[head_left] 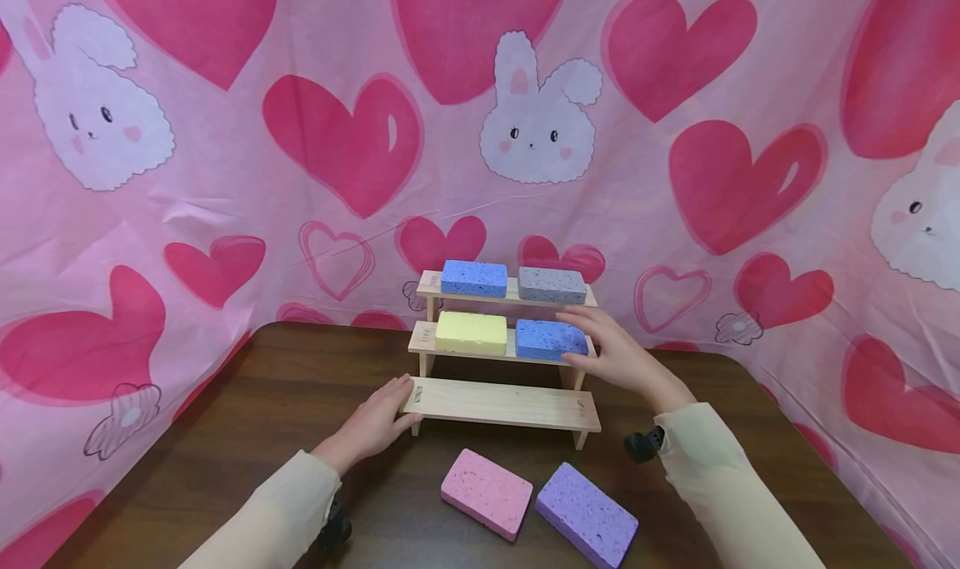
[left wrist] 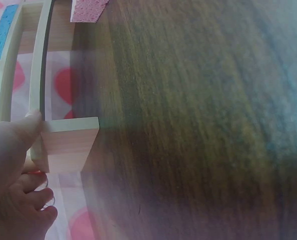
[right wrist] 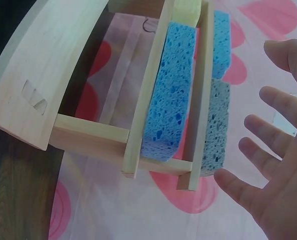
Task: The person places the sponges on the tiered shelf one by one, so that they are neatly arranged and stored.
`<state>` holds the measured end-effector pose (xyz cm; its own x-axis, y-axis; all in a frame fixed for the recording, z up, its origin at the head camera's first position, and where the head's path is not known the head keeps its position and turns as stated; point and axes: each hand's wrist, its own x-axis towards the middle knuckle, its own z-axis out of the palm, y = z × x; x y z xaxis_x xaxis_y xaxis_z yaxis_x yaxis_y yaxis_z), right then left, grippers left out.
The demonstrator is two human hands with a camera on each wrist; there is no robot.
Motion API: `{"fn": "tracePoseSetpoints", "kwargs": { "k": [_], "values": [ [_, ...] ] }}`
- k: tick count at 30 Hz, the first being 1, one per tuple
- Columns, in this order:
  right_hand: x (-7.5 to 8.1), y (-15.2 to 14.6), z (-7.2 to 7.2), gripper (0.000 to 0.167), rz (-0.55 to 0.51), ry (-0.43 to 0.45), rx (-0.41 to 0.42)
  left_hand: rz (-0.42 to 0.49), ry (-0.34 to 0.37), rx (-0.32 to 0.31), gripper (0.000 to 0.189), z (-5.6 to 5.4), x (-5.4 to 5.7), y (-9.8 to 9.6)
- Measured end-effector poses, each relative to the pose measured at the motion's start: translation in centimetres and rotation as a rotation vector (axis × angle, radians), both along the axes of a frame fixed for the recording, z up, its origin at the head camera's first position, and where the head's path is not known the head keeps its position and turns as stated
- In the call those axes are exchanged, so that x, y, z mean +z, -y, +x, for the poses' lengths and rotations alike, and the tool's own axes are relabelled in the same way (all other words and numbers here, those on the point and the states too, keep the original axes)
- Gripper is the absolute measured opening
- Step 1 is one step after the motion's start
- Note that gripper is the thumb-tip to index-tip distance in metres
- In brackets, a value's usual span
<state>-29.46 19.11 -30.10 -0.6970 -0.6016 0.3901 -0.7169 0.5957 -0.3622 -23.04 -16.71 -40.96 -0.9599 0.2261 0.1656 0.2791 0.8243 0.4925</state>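
A three-tier wooden shelf (head_left: 502, 402) stands on the table. My left hand (head_left: 373, 419) grips the left end of its lowest board; in the left wrist view the thumb (left wrist: 31, 127) lies against the board's edge, fingers curled past the end. My right hand (head_left: 618, 354), fingers spread, is beside the right end of the middle tier, close to a blue sponge (head_left: 550, 339). The right wrist view shows that hand holding nothing. A yellow sponge (head_left: 471, 333) shares the middle tier. On the top tier sit another blue sponge (head_left: 474, 278) and a grey sponge (head_left: 552, 284).
In front of the shelf, a pink sponge (head_left: 487, 494) and a purple sponge (head_left: 587, 515) lie flat on the dark wooden table (head_left: 255, 436), both turned at an angle. A pink cloth (head_left: 450, 152) with hearts and rabbits hangs behind and around the table.
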Motion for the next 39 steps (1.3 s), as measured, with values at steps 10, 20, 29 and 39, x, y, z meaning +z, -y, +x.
{"fn": "tracePoseSetpoints", "kwargs": {
  "k": [10,20,29,39],
  "values": [
    [0.0,-0.5,1.8,0.062,-0.026,-0.064,0.017,-0.005,-0.001,-0.003,0.062,0.0,0.0,0.0],
    [-0.9,-1.4,3.5,0.059,-0.068,-0.135,0.02,-0.005,-0.01,-0.008,0.062,-0.1,-0.1,0.0],
    [-2.5,-2.4,4.5,0.057,-0.079,-0.141,0.011,0.0,-0.002,-0.002,0.064,0.0,-0.1,0.1],
    [-3.5,-2.9,5.5,0.056,-0.108,-0.123,0.001,0.001,-0.009,-0.007,0.063,0.0,-0.1,0.0]
  ]
}}
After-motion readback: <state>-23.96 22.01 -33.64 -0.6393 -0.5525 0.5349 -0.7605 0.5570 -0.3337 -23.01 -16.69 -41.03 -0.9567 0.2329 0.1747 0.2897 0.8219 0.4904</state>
